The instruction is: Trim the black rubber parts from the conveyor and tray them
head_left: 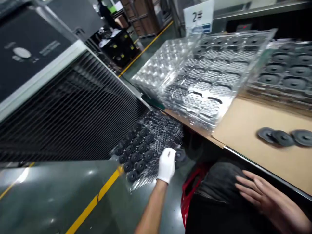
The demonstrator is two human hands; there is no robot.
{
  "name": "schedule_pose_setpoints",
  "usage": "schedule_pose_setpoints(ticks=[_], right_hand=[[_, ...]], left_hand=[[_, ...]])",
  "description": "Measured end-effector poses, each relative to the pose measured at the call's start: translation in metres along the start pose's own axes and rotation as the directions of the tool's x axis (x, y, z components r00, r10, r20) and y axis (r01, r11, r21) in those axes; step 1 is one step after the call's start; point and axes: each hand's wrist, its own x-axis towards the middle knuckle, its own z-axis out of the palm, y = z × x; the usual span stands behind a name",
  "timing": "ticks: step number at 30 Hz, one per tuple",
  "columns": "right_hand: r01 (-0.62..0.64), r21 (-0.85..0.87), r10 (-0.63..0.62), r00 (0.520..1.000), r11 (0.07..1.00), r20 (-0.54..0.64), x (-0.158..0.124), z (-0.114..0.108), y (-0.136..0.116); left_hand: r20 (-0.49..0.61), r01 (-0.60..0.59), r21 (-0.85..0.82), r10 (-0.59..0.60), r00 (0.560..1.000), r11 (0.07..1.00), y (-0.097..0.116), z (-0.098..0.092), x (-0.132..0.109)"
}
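My left hand, in a white glove, reaches down to a clear plastic tray on the floor and is closed on a dark round disc part at the tray's right edge. Several more black discs sit in the tray's pockets. My right hand is bare and rests flat with fingers spread on my dark trouser leg, holding nothing.
A stack of empty clear trays lies tilted on a cardboard-covered table. Three loose discs lie on the cardboard. Filled trays stand behind. A mesh conveyor runs at left. A yellow line marks the floor.
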Motion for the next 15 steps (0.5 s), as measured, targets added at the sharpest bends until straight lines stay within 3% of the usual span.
schedule_pose_setpoints(ticks=[3,6,9,15], right_hand=[[-0.032,-0.062,0.032,0.999,0.998,0.005,0.01,-0.014,0.022],[-0.047,-0.108,0.048,0.999,0.993,0.005,0.018,-0.021,0.029],[0.01,-0.167,-0.013,1.0,0.986,-0.018,0.022,-0.021,0.022],[0.08,-0.266,-0.106,0.991,0.961,-0.086,0.024,-0.02,0.008]], left_hand=[[-0.179,0.119,0.124,-0.096,0.979,0.985,-0.05,-0.064,0.024],[-0.241,0.201,0.227,-0.145,0.96,0.953,-0.079,-0.102,0.049],[-0.184,0.204,0.328,-0.15,0.971,0.922,-0.09,-0.109,0.068],[-0.064,0.126,0.533,-0.109,0.992,0.837,-0.09,-0.085,0.083]])
